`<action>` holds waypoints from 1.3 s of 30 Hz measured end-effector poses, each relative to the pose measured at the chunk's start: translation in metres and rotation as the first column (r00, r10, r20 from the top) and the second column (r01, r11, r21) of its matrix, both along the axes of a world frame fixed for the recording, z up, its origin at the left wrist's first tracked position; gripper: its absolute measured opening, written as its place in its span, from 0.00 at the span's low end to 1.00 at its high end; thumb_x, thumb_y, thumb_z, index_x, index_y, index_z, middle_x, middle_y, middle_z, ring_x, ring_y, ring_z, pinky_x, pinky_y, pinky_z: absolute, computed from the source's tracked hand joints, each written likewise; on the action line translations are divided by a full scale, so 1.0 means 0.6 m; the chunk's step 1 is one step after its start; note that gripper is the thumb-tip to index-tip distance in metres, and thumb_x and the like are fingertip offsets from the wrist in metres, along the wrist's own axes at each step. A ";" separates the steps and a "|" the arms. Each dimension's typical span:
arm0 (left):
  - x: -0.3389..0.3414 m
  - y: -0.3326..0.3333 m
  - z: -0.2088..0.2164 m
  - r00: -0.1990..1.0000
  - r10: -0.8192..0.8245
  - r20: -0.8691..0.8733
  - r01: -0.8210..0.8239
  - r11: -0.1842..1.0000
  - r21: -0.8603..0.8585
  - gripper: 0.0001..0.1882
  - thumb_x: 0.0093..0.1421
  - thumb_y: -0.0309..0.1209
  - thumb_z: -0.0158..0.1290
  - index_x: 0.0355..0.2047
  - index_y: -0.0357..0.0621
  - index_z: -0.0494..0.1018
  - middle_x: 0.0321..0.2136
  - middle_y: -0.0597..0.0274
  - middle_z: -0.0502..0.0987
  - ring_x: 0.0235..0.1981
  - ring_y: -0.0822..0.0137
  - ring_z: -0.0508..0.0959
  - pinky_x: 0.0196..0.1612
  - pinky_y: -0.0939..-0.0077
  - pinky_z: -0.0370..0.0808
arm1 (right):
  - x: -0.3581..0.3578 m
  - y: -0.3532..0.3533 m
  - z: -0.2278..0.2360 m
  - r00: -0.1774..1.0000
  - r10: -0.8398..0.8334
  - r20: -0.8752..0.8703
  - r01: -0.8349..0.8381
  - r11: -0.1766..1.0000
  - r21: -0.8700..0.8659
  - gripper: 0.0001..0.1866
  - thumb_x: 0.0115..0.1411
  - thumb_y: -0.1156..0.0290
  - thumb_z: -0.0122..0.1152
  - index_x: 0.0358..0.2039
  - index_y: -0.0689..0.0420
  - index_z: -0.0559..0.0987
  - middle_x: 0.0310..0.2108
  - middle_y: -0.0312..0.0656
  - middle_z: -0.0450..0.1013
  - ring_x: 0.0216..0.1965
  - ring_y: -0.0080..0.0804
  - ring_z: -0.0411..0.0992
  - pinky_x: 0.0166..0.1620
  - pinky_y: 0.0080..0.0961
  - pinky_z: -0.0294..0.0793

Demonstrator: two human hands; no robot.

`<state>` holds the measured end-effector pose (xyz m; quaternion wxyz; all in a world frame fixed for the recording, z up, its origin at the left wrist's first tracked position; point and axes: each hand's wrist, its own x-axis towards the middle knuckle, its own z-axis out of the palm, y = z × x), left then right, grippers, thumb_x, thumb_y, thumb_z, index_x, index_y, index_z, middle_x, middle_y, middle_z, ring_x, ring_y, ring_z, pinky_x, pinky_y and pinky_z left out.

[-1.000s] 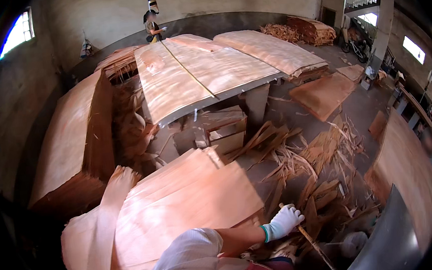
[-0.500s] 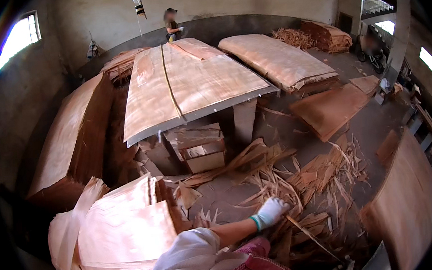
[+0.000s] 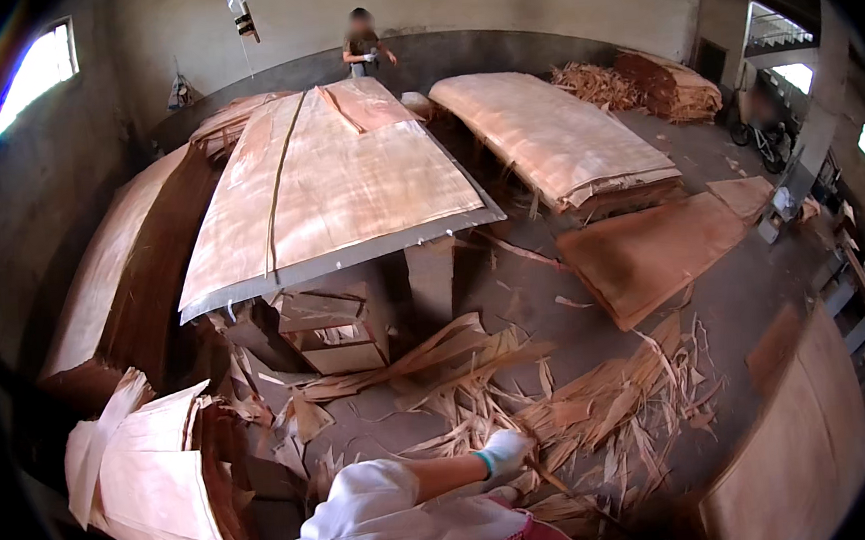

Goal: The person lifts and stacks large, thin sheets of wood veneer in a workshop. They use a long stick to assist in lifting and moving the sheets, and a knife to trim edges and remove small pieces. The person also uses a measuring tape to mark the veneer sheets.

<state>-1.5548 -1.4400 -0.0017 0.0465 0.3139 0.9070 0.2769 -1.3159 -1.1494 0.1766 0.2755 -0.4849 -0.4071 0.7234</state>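
Note:
My left hand [image 3: 508, 453], in a white glove with a green cuff, reaches out from a white sleeve at the bottom middle. Its fingers are closed around a thin brown stick [image 3: 555, 479], which slants from the hand toward the lower right. The stick's far ends are hard to make out. Torn strips of wood veneer [image 3: 602, 399] lie in a loose heap on the floor just beyond the hand. My right hand is outside the picture.
A veneer-topped table [image 3: 346, 186] stands ahead, with a wooden box [image 3: 336, 359] beneath. Veneer stacks stand at left [image 3: 121, 262], near left [image 3: 156, 480] and far right [image 3: 553, 131]. A veneer sheet [image 3: 652, 255] lies right; another [image 3: 795, 435] leans closer. A person [image 3: 362, 46] stands behind the table.
My left hand has shifted left and nearer to me, with the stick in it. The view has turned somewhat to the right. The far person has turned and moved an arm outward.

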 end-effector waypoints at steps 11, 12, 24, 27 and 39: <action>-0.238 0.360 0.090 0.999 0.029 -0.040 -0.038 0.974 -0.225 0.06 0.47 0.27 0.52 0.24 0.41 0.78 0.25 0.48 0.78 0.29 0.49 0.80 0.29 0.59 0.75 | -0.226 0.340 -0.026 0.998 -0.044 -0.044 0.046 0.998 0.041 0.12 0.62 0.63 0.47 0.28 0.54 0.76 0.18 0.31 0.64 0.18 0.21 0.59 0.23 0.18 0.58; -0.266 0.377 0.087 0.998 0.049 -0.039 -0.057 0.971 -0.231 0.06 0.48 0.28 0.52 0.24 0.42 0.78 0.25 0.48 0.79 0.29 0.50 0.80 0.29 0.60 0.75 | -0.248 0.361 -0.029 0.998 -0.019 -0.053 0.021 0.999 0.037 0.12 0.62 0.63 0.47 0.28 0.54 0.76 0.18 0.31 0.64 0.18 0.21 0.59 0.23 0.18 0.58; -0.384 0.552 0.117 0.993 0.112 0.025 -0.096 0.932 -0.350 0.07 0.50 0.32 0.52 0.26 0.46 0.79 0.27 0.49 0.79 0.31 0.50 0.80 0.30 0.56 0.76 | -0.444 0.588 -0.053 0.985 0.154 -0.082 -0.155 0.988 -0.009 0.12 0.63 0.62 0.47 0.33 0.55 0.75 0.21 0.32 0.64 0.22 0.21 0.60 0.26 0.17 0.61; -0.411 0.580 0.076 0.989 0.106 0.107 -0.062 0.934 -0.352 0.08 0.50 0.32 0.52 0.28 0.46 0.79 0.27 0.49 0.79 0.32 0.49 0.80 0.31 0.56 0.75 | -0.519 0.577 -0.054 0.981 0.178 -0.084 -0.182 0.982 -0.043 0.12 0.63 0.61 0.47 0.34 0.55 0.75 0.22 0.32 0.64 0.24 0.22 0.60 0.28 0.18 0.61; -0.589 0.607 0.097 0.991 0.109 0.078 -0.074 0.928 -0.366 0.07 0.46 0.29 0.53 0.26 0.45 0.79 0.28 0.49 0.79 0.32 0.50 0.80 0.30 0.58 0.76 | -0.670 0.595 -0.037 0.981 0.183 -0.062 -0.183 0.983 0.007 0.13 0.64 0.60 0.47 0.36 0.56 0.75 0.27 0.33 0.66 0.30 0.24 0.62 0.35 0.20 0.62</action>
